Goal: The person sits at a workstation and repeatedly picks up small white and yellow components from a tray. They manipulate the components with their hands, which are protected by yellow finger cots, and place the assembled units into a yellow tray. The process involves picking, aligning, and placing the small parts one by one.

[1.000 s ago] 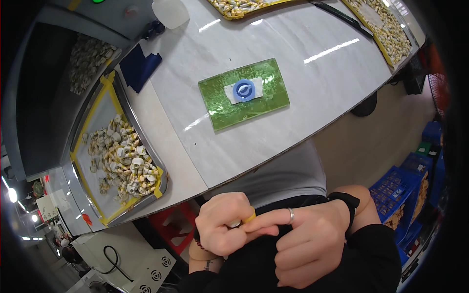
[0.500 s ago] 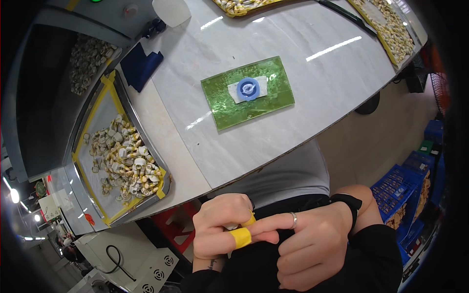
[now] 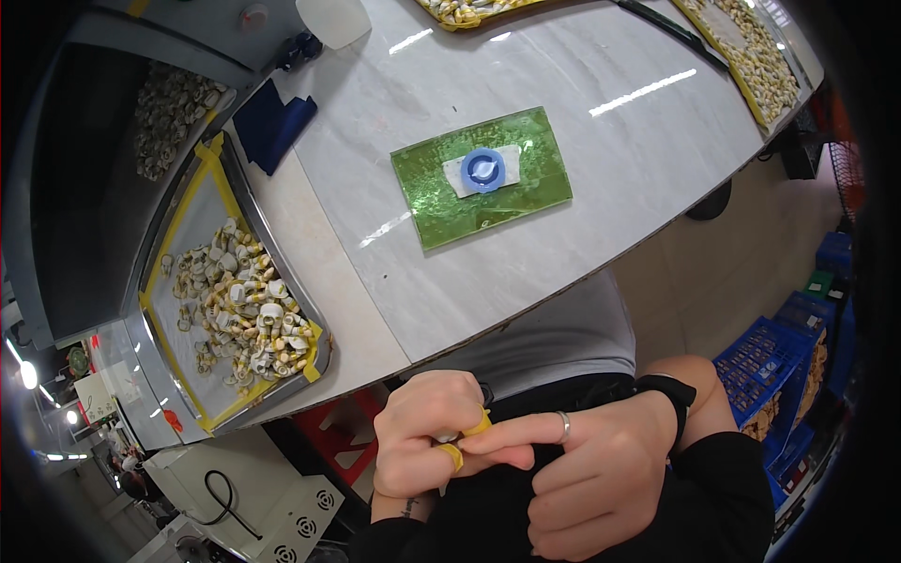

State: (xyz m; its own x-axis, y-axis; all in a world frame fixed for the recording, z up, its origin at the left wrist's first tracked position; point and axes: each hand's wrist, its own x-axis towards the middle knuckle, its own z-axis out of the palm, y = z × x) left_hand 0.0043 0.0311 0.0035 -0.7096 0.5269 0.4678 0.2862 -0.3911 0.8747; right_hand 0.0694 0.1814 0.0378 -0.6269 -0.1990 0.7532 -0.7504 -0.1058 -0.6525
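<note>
My two hands meet low in the view, in front of my body and below the table edge. My left hand [image 3: 427, 436] is curled closed, with a yellow finger band [image 3: 453, 458] around one finger and another yellow band [image 3: 481, 422] just above it. A bit of something whitish shows in the gap between its fingers, too small to name. From the right, my right hand [image 3: 596, 474], wearing a ring, reaches over with its index finger and thumb pressed close to the banded fingers. Its other fingers are folded; what lies in its pinch is hidden.
On the table lies a green glassy plate [image 3: 427, 211] bearing a white patch and a blue round piece [image 3: 484, 170]. To the left, a yellow-taped tray [image 3: 202, 399] holds many small whitish pieces. A dark blue cloth [image 3: 272, 127] is beside it. Blue crates [image 3: 751, 361] stand at right.
The lower yellow band on my left hand shows as a narrower ring than before, and my right fingers have shifted slightly against it. The table scene sits marginally further right in view.
</note>
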